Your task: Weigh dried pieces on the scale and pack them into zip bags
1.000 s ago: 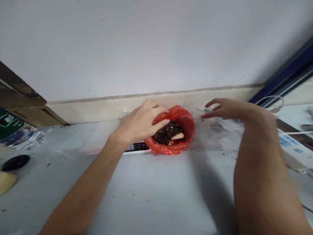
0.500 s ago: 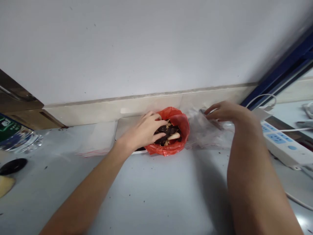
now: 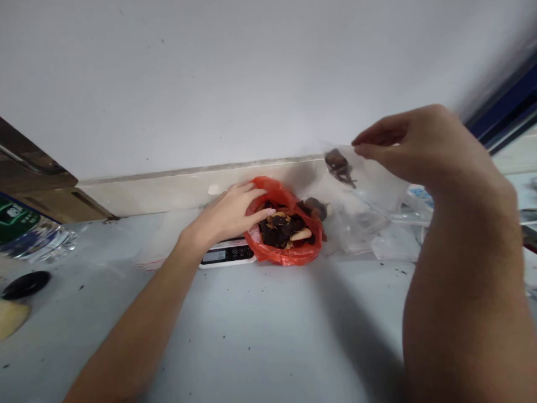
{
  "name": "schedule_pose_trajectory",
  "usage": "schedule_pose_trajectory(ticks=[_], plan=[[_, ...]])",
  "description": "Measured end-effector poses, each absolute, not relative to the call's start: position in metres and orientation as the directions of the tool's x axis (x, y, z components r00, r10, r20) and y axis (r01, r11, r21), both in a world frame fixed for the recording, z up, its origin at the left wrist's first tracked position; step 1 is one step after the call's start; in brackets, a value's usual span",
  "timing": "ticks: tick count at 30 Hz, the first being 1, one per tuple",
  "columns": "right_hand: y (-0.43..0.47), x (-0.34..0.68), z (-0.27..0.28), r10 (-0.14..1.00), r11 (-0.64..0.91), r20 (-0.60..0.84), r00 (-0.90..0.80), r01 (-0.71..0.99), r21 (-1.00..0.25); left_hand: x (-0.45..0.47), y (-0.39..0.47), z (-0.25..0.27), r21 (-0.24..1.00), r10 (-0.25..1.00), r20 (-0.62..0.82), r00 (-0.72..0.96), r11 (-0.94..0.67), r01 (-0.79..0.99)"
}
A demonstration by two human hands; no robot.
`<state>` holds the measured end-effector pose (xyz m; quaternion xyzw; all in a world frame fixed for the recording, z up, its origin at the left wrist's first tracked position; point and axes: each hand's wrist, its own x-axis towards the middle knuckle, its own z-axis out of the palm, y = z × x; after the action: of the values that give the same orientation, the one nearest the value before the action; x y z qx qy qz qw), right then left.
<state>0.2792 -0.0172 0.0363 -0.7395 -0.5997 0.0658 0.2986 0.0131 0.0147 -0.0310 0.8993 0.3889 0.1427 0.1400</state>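
Note:
A red plastic bag (image 3: pixel 285 256) stands with its mouth open, holding dark dried pieces (image 3: pixel 285 226) and one pale stick-like piece (image 3: pixel 301 234). My left hand (image 3: pixel 230 215) grips its left rim, the thumb inside over the contents. Up on the right, my right hand (image 3: pixel 398 140) pinches the top edge of a clear plastic bag (image 3: pixel 377 179). A few dark brown dried pieces (image 3: pixel 339 165) show through that bag. A white kitchen scale (image 3: pixel 229 254) lies left of the red bag, partly under my left hand, its display lit.
More clear bags (image 3: pixel 356 224) lie right of the red bag, beside a dark round lump (image 3: pixel 314 208). At left are flat clear bags (image 3: pixel 157 240), a water bottle (image 3: pixel 37 235), and a black oval object (image 3: pixel 26 285). A wall (image 3: pixel 251 84) closes off the back.
My right hand has risen from the counter with the clear bag. My left hand has shifted left, from over the red bag's contents to its rim, uncovering the scale's display.

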Motion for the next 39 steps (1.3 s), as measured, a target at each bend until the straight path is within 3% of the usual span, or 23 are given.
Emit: schedule_pose_trajectory(ticks=[2, 4, 6, 10, 13, 17, 20, 22, 25, 28, 32, 39], plan=[[-0.023, 0.257, 0.046, 0.912, -0.067, 0.295, 0.286, 0.812, -0.58, 0.011, 0.017, -0.029, 0.439, 0.793, 0.254, 0.554, -0.605, 0.664], [-0.024, 0.241, 0.048, 0.908, 0.102, 0.378, 0.182, 0.778, -0.62, 0.009, 0.019, -0.026, 0.547, 0.854, 0.384, 0.35, -0.516, 0.66], [-0.021, 0.231, 0.045, 0.887, 0.304, 0.461, 0.043, 0.696, -0.651, 0.005, 0.019, -0.021, 0.635, 0.888, 0.422, 0.181, -0.432, 0.641], [-0.012, 0.22, 0.033, 0.853, 0.517, 0.486, -0.188, 0.423, -0.744, -0.006, 0.018, -0.011, 0.71, 0.891, 0.399, 0.217, -0.45, 0.541], [-0.004, 0.216, 0.026, 0.879, 0.477, 0.423, -0.219, 0.377, -0.794, -0.017, 0.021, -0.01, 0.736, 0.835, 0.492, 0.247, -0.55, 0.394], [0.009, 0.221, 0.019, 0.947, 0.301, 0.178, -0.266, 0.55, -0.779, -0.033, 0.029, -0.011, 0.801, 0.868, 0.485, 0.111, -0.491, 0.341], [0.016, 0.224, 0.014, 0.933, 0.262, 0.057, -0.355, 0.565, -0.783, -0.044, 0.031, -0.01, 0.826, 0.93, 0.363, 0.066, -0.353, 0.44], [0.019, 0.222, 0.01, 0.904, 0.262, 0.015, -0.427, 0.527, -0.808, -0.049, 0.029, -0.008, 0.778, 0.953, 0.303, 0.027, -0.264, 0.57], [0.022, 0.213, 0.003, 0.861, 0.245, -0.045, -0.506, 0.491, -0.836, -0.048, 0.024, -0.007, 0.642, 0.919, 0.391, -0.053, -0.231, 0.731], [0.025, 0.202, -0.005, 0.855, 0.24, -0.062, -0.516, 0.499, -0.833, -0.041, 0.017, -0.004, 0.58, 0.895, 0.427, 0.129, -0.381, 0.72], [0.025, 0.19, -0.01, 0.855, 0.224, -0.053, -0.516, 0.459, -0.859, -0.03, 0.009, 0.0, 0.681, 0.836, 0.182, 0.518, -0.487, 0.547], [0.022, 0.178, -0.015, 0.855, 0.188, 0.004, -0.519, 0.302, -0.934, -0.033, 0.011, -0.002, 0.731, 0.846, 0.081, 0.527, -0.41, 0.546]])
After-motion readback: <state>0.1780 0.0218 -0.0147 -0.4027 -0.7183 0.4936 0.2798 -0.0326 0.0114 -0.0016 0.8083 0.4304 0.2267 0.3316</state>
